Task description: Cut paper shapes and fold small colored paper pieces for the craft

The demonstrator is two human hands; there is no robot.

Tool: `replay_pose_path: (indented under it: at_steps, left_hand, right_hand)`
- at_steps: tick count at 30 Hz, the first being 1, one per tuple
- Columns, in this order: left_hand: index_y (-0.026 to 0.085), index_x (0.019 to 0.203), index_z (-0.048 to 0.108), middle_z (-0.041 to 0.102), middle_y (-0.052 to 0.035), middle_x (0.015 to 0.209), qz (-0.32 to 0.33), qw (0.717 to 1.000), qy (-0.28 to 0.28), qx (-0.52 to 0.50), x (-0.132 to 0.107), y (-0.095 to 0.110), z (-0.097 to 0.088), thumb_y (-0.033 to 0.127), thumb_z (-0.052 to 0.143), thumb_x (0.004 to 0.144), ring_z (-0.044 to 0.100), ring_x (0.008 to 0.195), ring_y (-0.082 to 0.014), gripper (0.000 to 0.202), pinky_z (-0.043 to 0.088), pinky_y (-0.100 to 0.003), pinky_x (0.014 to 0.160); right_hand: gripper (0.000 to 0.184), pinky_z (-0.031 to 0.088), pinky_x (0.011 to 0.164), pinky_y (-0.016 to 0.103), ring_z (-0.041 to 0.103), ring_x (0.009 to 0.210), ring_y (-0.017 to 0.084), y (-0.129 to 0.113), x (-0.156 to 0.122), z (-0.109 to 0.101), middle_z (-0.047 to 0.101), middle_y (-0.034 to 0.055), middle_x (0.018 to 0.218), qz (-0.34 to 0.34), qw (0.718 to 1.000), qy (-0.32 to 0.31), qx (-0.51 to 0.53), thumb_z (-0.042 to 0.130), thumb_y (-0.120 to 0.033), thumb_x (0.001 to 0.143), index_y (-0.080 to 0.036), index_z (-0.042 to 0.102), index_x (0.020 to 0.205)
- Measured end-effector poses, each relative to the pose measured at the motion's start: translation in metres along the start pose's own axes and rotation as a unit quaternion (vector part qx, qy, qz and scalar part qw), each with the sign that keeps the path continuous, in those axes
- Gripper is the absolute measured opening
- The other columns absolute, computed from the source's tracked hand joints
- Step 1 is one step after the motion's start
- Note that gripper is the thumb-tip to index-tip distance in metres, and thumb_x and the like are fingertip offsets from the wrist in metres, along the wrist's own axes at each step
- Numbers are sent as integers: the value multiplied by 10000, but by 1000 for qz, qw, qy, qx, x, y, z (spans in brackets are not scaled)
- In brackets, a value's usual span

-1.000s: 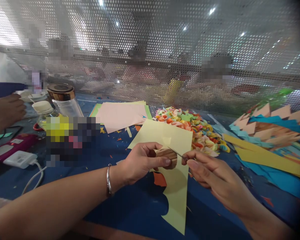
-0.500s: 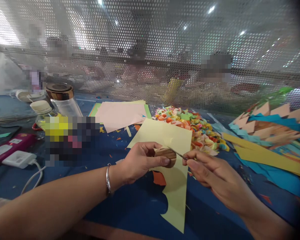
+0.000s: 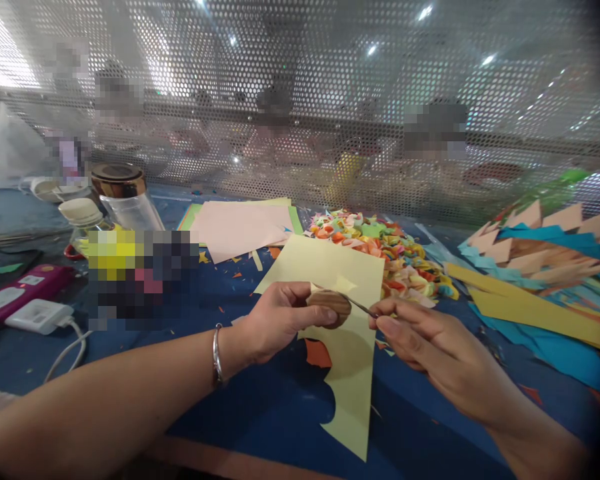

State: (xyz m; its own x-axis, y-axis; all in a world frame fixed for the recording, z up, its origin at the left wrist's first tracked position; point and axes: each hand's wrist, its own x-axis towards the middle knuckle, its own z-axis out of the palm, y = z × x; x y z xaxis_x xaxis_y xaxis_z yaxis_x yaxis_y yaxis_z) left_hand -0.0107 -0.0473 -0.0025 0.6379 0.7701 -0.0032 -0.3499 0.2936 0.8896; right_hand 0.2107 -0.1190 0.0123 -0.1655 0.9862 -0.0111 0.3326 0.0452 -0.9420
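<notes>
My left hand [image 3: 275, 323] grips a rounded piece of striped brown wood [image 3: 327, 303] between thumb and fingers. In my right hand [image 3: 420, 337] is a thin dark metal tool [image 3: 363, 307], pinched near its end; its kind is not clear. The tool's tip meets the wood's upper right edge. Just behind the wood, a small pointed pale yellow paper scrap [image 3: 347, 284] shows. Below both hands lies a pale yellow paper sheet [image 3: 353, 387] with a curved cut along its lower left side. An orange paper scrap [image 3: 318, 353] sits under the wood, beside that sheet.
Colourful curled paper pieces [image 3: 375, 243] are heaped behind my right hand. Paper sheets [image 3: 245, 227] lie farther back; zigzag-cut papers [image 3: 540, 257] are on the right. Bottles [image 3: 130, 207], a white charger [image 3: 39, 317] and a magenta box [image 3: 25, 290] stand left. A perforated metal screen [image 3: 300, 133] closes the back.
The wood in my left hand has tilted a little, and the tool has shifted slightly against its edge. A pointed yellow scrap now shows behind the wood.
</notes>
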Motion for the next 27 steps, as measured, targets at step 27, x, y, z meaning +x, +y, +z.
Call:
replay_pose_path:
  at_steps: [27]
  left_hand:
    - [127,846,765,733,-27,720,-34,997,-31,69,1,-4,-6,338,887,743,670,657,-108,265,454,-234,626]
  right_hand:
    - [517,152,423,245,207,488,86,5,-4,-2,293,-84,592,17,999,-9,-32,557,-722,964,-210,624,949]
